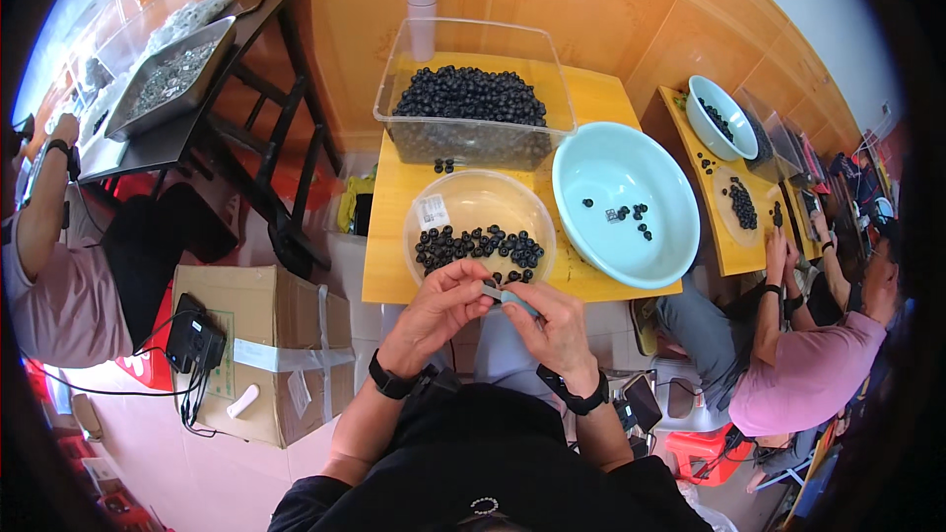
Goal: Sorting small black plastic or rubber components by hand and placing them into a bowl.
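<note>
Left hand point(440, 307) and right hand point(552, 320) pinch small tool point(507, 298) beside clear bowl point(480, 199) rim.

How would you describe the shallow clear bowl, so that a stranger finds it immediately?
On the small yellow table, look at the near edge, just above the left hand and right hand. The clear bowl there holds small black rings; unlike the pale blue basin beside it, it is transparent.

Both forearms rise from the lower edge, each with a dark band at the wrist. The left hand point(440, 303) and right hand point(554, 320) meet in front of the body, fingers point(476, 281) curled inward, apparently pinching together, thumbs hidden.
</note>
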